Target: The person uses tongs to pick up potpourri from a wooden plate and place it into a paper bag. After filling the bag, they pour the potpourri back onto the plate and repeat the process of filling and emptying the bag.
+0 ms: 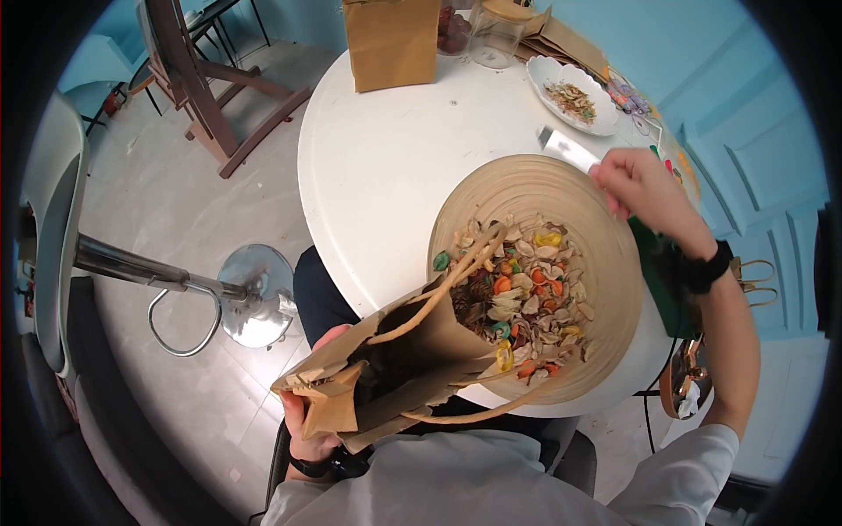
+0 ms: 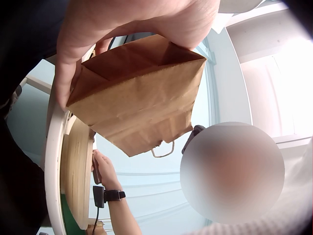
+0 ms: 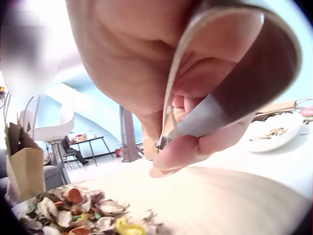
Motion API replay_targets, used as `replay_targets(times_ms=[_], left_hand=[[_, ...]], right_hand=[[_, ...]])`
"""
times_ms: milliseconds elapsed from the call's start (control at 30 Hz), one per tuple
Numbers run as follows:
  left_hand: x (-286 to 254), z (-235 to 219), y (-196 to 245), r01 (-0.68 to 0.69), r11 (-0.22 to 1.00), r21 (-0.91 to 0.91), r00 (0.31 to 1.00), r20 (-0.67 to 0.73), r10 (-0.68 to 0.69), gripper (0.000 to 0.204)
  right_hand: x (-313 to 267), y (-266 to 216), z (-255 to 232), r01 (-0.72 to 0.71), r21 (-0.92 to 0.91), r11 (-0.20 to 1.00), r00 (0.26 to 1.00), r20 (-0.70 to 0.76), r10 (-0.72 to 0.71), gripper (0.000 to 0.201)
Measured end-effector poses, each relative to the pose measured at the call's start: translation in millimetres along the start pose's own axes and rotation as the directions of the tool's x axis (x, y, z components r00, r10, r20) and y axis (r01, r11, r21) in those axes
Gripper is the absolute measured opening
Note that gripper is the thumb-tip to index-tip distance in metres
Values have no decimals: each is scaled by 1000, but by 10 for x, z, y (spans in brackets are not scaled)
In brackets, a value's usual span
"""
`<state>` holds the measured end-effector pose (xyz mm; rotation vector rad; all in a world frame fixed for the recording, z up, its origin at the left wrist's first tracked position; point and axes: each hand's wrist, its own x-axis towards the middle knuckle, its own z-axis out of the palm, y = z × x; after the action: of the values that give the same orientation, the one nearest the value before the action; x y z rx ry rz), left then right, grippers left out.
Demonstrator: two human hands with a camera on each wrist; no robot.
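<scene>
The brown paper bag with twine handles [image 1: 399,368] lies tipped at the round white table's [image 1: 377,167] near edge, mouth over the wide bamboo bowl of coloured potpourri [image 1: 561,188]. The left hand [image 1: 307,438] clenches its base; the right hand [image 1: 645,188] pinches metal tongs [image 1: 568,149]. Best lift the base gradually. One bowl, two bags visible.

bag [image 1: 395,368] hides left hand [image 1: 309,421] fingers.

You wear a white short-sleeved shirt, dark trousers and a black band with a camera on each wrist.
</scene>
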<state>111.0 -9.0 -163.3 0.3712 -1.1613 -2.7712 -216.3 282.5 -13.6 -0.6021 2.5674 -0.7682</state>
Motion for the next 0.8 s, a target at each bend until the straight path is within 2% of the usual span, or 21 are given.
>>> replay_targets(times_ms=[67,100,167,200,267,433,500,533,600,633,667,733,800], left_hand=[[5,26,7,-5,1000,9,1000,0,5,110],[3,32,5,-9,1000,20,1000,-9,9,110],[-18,17,-28,-16,1000,0,1000,-17,16,109],[-27,3,-49,-21,1000,-19,999,-32,20,108],[-44,-68,-89,-19,999,-33,999,-37,18,107],[-3,-109,-113,-19,999,-38,999,-33,17,103],[-46,-123,-114,-7,999,-31,999,-32,6,100],[-62,-129,-114,-2,1000,-28,1000,-31,1,99],[-78,-133,-119,1,1000,-24,1000,-27,-2,97],[-90,-131,-124,3,1000,-23,1000,-25,-3,96],[-101,-131,-125,3,1000,-21,1000,-22,-4,95],[-116,-137,-118,1,1000,-16,1000,-16,-1,93],[-137,-140,-108,-2,1000,-12,1000,-9,2,91]], right_hand=[[182,176,-177,-6,-48,999,985,-174,-2,39],[279,287,-269,-7,-51,999,983,-181,-2,39],[466,512,-427,-79,-76,994,952,-301,53,38],[528,581,-480,-81,-77,994,950,-308,53,38],[595,702,-569,-210,-105,972,910,-385,155,41],[504,836,-647,-236,-74,969,885,-429,183,43],[316,739,-644,-119,-14,993,904,-416,102,43],[224,696,-634,-126,-8,992,904,-412,111,43],[12,559,-613,-95,-90,991,957,-281,67,43],[-137,405,-540,-147,-118,982,970,-210,120,45],[-262,243,-477,-198,-222,955,976,-136,170,52],[-424,33,-360,-264,-325,908,952,63,299,60],[-457,-3,-241,-250,-343,905,951,91,297,63]])
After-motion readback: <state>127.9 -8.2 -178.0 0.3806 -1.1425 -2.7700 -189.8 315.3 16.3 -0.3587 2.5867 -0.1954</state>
